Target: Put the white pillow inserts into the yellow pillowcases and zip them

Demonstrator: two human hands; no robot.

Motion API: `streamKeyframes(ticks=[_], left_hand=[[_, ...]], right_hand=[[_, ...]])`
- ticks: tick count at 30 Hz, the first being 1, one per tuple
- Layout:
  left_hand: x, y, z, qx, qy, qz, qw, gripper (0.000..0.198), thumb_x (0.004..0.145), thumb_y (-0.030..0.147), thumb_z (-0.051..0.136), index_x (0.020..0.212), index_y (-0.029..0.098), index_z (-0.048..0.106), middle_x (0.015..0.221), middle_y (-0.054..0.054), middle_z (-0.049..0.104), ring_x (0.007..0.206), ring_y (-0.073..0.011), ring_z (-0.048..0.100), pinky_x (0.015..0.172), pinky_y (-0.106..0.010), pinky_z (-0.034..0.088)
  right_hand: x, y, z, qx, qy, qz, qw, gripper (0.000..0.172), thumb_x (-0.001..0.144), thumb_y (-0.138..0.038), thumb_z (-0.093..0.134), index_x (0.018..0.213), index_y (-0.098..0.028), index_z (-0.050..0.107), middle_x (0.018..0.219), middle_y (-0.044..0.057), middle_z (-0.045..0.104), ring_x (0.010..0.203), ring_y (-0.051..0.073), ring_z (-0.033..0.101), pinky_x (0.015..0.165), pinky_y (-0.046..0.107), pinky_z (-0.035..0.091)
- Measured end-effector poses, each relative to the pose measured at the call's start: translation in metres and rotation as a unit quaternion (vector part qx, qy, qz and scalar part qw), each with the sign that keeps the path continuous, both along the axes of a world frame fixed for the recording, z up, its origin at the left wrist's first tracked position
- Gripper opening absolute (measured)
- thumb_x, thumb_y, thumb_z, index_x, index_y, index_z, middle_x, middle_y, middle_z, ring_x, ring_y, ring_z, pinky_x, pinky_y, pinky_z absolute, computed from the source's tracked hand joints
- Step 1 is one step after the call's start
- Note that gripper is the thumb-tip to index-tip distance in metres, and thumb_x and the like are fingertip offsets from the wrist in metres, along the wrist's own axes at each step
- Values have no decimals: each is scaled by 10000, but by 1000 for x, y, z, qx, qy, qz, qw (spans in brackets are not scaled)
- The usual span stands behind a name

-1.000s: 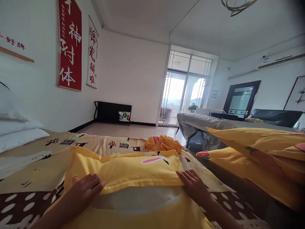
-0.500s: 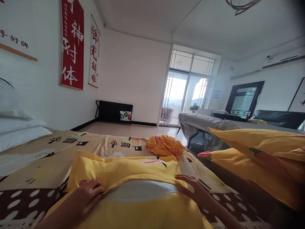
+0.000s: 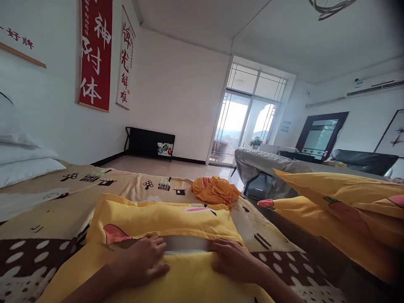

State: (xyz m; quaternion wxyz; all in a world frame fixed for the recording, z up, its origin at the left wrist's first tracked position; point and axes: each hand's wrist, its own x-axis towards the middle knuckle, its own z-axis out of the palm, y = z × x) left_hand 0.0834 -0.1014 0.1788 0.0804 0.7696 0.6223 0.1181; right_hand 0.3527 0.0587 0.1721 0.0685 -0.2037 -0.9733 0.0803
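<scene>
A yellow pillowcase (image 3: 170,221) with printed pink shapes lies in front of me on the bed. Through the gap under its flap shows a pale, white-grey pillow (image 3: 186,244). My left hand (image 3: 145,259) is at the left end of this opening, its fingers curled over the flap's edge and the thumb on the lower yellow panel. At the right end, my right hand (image 3: 230,259) has its fingers bent round the same edge. The fingertips of both hands are partly hidden in the opening.
A crumpled orange cloth (image 3: 216,191) lies beyond the pillowcase on the patterned blanket (image 3: 120,181). Yellow pillows (image 3: 334,210) are stacked at the right. White pillows (image 3: 28,166) lie at the left, and a plastic-covered table (image 3: 268,164) stands past the bed.
Both hands have moved inward along the opening, closer together, and the fingers have curled onto the flap's edge. The flap has come down, narrowing the gap. The view has shifted slightly.
</scene>
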Motion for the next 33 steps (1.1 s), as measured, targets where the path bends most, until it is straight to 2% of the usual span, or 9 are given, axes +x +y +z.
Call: streamKeyframes(ticks=[3, 6, 9, 14, 16, 19, 24, 29, 33], left_hand=[[-8, -3, -12, -1, -18, 18, 1000, 247, 876, 367, 450, 964, 178, 582, 1046, -104, 629, 991, -275, 593, 841, -387, 460], [-10, -1, -19, 3, -14, 17, 1000, 261, 915, 282, 349, 1003, 177, 571, 1045, -111, 642, 978, -253, 610, 848, -368, 455], [-9, 9, -23, 0, -21, 38, 999, 332, 946, 262, 244, 1025, 174, 554, 1000, -115, 668, 896, -245, 645, 764, -344, 467], [-12, 31, -34, 7, -13, 135, 991, 422, 964, 322, 186, 1219, 134, 464, 911, -150, 692, 849, -299, 665, 712, -372, 463], [-11, 34, -34, 3, -41, 168, 985, 404, 965, 308, 205, 1237, 135, 448, 930, -151, 697, 883, -285, 668, 729, -354, 464], [-7, 31, -23, -11, -69, 189, 979, 327, 961, 291, 276, 1140, 155, 514, 906, -119, 711, 881, -259, 678, 735, -325, 467], [-5, 16, -14, -11, 24, 193, 981, 302, 957, 251, 324, 998, 163, 610, 965, -110, 709, 944, -266, 665, 811, -377, 482], [-24, 9, -34, 45, 159, 156, 974, 371, 895, 57, 308, 1012, 155, 646, 998, -113, 698, 935, -266, 655, 826, -412, 498], [-36, 2, -46, 170, 225, 115, 952, 361, 839, -1, 326, 864, 146, 655, 830, -91, 686, 774, -254, 643, 723, -384, 490]], right_hand=[[0, 5, -7, -33, 3, -41, 999, 169, 798, -268, 528, 947, -223, 597, 964, 32, 657, 877, 181, 592, 785, 272, 427], [-4, 6, -9, -36, 12, -62, 997, 94, 836, -274, 468, 840, -215, 541, 872, 20, 643, 793, 165, 565, 726, 263, 404], [-10, 9, -10, -34, 31, -73, 996, 194, 912, -320, 356, 795, -219, 474, 789, 9, 619, 722, 153, 531, 684, 257, 380], [-17, 17, -18, -45, 69, -145, 986, 231, 944, -371, 317, 846, -229, 471, 853, 15, 636, 801, 171, 562, 703, 263, 360], [-19, 21, -24, -39, 74, -164, 983, 212, 944, -363, 335, 882, -228, 487, 882, 26, 649, 833, 184, 578, 711, 268, 353], [-20, 27, -33, -27, 67, -176, 982, 209, 935, -363, 386, 852, -220, 514, 846, 30, 660, 816, 192, 595, 679, 263, 338], [-6, 37, -46, 12, 75, -138, 988, 287, 952, -402, 399, 805, -211, 554, 839, 23, 666, 811, 185, 604, 684, 261, 361], [15, 40, -50, 97, 57, -104, 988, 333, 984, -357, 322, 840, -196, 576, 879, 43, 659, 824, 197, 601, 733, 294, 403], [21, 35, -45, 128, 34, -107, 985, 339, 991, -343, 306, 868, -196, 586, 900, 49, 669, 846, 212, 612, 749, 316, 413]])
